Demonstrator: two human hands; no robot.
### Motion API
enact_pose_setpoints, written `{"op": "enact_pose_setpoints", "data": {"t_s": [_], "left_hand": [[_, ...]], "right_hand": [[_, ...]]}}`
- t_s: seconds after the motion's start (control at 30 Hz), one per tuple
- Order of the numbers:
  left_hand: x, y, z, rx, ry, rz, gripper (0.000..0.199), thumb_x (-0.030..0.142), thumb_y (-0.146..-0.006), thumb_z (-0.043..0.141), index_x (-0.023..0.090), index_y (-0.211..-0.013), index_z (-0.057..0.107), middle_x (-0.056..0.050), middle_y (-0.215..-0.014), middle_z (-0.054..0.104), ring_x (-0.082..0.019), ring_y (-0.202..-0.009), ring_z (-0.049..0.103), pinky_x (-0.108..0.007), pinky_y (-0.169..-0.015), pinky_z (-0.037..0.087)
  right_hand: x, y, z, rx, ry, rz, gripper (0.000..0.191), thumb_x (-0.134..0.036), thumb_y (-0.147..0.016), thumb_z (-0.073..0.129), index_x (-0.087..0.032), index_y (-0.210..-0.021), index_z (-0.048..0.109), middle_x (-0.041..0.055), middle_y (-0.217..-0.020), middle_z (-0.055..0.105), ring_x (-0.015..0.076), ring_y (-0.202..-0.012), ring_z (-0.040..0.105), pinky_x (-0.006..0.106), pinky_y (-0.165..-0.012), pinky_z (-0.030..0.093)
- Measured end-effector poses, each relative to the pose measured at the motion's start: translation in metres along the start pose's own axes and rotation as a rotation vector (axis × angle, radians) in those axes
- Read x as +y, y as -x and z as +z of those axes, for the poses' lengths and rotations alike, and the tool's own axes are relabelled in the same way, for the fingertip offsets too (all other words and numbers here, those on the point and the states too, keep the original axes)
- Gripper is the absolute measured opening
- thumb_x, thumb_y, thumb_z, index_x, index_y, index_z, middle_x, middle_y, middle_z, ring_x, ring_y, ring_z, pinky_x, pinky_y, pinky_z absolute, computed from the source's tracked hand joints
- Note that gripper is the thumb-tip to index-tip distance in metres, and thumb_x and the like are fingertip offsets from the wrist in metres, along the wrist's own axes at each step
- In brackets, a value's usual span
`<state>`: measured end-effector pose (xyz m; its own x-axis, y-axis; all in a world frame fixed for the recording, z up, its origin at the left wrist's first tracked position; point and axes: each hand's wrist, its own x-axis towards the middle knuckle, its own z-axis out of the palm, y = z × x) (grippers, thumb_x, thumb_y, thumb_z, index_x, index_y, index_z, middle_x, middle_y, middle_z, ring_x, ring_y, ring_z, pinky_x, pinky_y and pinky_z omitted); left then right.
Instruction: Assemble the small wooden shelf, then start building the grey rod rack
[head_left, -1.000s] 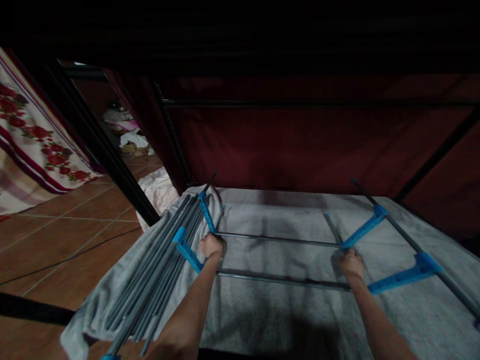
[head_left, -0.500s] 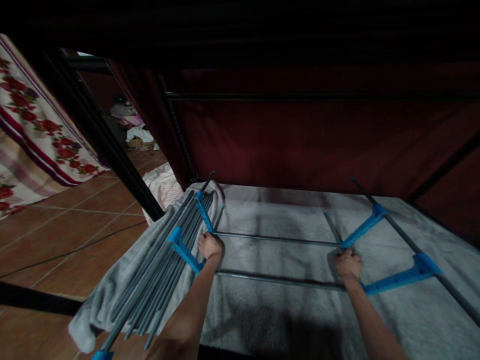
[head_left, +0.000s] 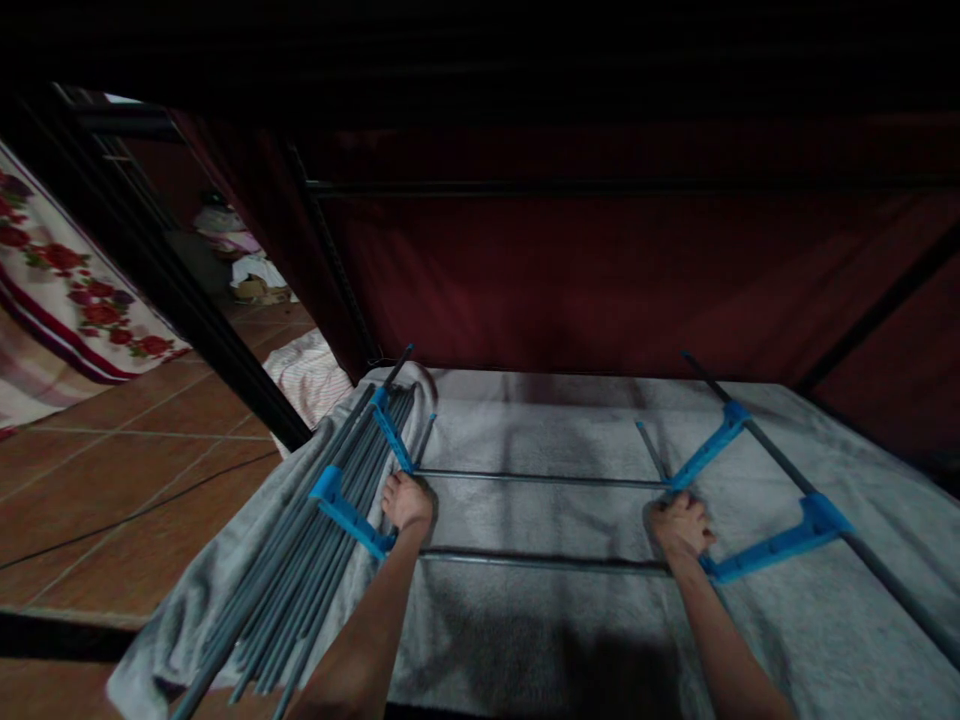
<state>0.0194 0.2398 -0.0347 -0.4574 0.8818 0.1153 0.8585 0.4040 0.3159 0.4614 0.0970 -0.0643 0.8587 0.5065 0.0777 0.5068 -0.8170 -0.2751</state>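
Note:
On the grey blanket lies a frame of grey metal tubes and blue plastic brackets. My left hand (head_left: 407,500) is closed round the frame's left side tube (head_left: 424,438), between the far left bracket (head_left: 393,430) and the near left bracket (head_left: 351,515). At the other side my right hand (head_left: 682,525) curls over the right side tube (head_left: 651,450), between the far right bracket (head_left: 709,450) and the near right bracket (head_left: 780,545). Two crossbars join the sides, a thin far crossbar (head_left: 540,479) and a near crossbar (head_left: 540,562). Both palms hide the gripped stretches.
Several loose grey tubes (head_left: 315,560) lie bundled under the frame's left side. The grey blanket (head_left: 525,640) covers the bed surface. Dark posts (head_left: 217,340) and a dark red cloth (head_left: 570,290) enclose it. A cable (head_left: 150,515) crosses the tiled floor (head_left: 90,500).
The view has shifted slightly, so the frame and both hands appear a little further left. Both hands keep their hold on the side tubes.

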Motion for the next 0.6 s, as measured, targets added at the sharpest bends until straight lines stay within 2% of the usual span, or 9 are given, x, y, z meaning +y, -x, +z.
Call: {"op": "enact_pose_setpoints", "data": {"t_s": [0.23, 0.37, 0.6], "left_hand": [[-0.002, -0.001, -0.001, 0.029, -0.018, 0.039, 0.040, 0.028, -0.091, 0.038, 0.007, -0.123, 0.049, -0.022, -0.118, 0.054, -0.034, -0.113, 0.049, -0.045, -0.089, 0.040], [-0.006, -0.002, -0.004, 0.009, -0.013, 0.068, 0.042, 0.031, -0.091, 0.035, 0.007, -0.123, 0.050, -0.021, -0.118, 0.055, -0.035, -0.113, 0.050, -0.044, -0.088, 0.041], [-0.009, -0.003, -0.008, -0.026, 0.042, 0.049, 0.046, 0.037, -0.088, 0.042, 0.010, -0.124, 0.053, -0.020, -0.120, 0.055, -0.036, -0.113, 0.052, -0.045, -0.088, 0.043]], "right_hand": [[-0.003, 0.003, -0.009, -0.020, -0.013, 0.008, 0.054, -0.034, -0.084, 0.041, -0.007, -0.131, 0.043, 0.0206, -0.119, 0.050, 0.0364, -0.115, 0.049, 0.052, -0.090, 0.039], [-0.005, 0.005, -0.014, -0.009, -0.064, 0.019, 0.062, -0.032, -0.083, 0.043, -0.010, -0.141, 0.033, 0.0200, -0.122, 0.050, 0.0359, -0.116, 0.048, 0.053, -0.092, 0.039], [-0.006, 0.003, -0.026, -0.099, -0.180, 0.085, 0.063, -0.033, -0.085, 0.039, -0.017, -0.144, 0.030, 0.0189, -0.130, 0.048, 0.0352, -0.123, 0.045, 0.054, -0.097, 0.035]]}}
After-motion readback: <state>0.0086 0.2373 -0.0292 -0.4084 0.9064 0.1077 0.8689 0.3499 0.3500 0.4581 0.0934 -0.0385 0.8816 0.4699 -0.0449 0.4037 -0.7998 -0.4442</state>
